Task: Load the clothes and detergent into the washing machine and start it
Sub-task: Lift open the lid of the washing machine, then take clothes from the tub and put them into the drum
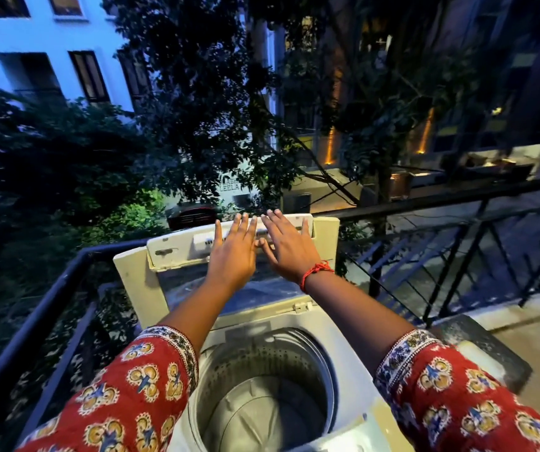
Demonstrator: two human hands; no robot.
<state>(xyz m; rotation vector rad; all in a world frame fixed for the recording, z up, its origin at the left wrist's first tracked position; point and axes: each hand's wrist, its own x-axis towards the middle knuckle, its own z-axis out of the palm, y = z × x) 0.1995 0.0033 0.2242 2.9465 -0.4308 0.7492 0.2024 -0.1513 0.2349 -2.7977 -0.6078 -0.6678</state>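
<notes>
A white top-loading washing machine point(353, 380) stands below me on a balcony, its lid point(138, 288) raised and leaning back. The steel drum point(262, 386) is open and I see no clothes in it. My left hand point(232, 252) and my right hand point(290, 246) lie flat, fingers spread, against the raised lid's upper part, over a strip of buttons point(203, 239). Neither hand holds anything. A red thread is tied around my right wrist. No detergent or clothes are in view.
A black metal railing point(458, 197) runs around the balcony behind and beside the machine. A grey stone ledge point(490, 347) sits to the right of the machine. Trees and buildings lie beyond, in dim evening light.
</notes>
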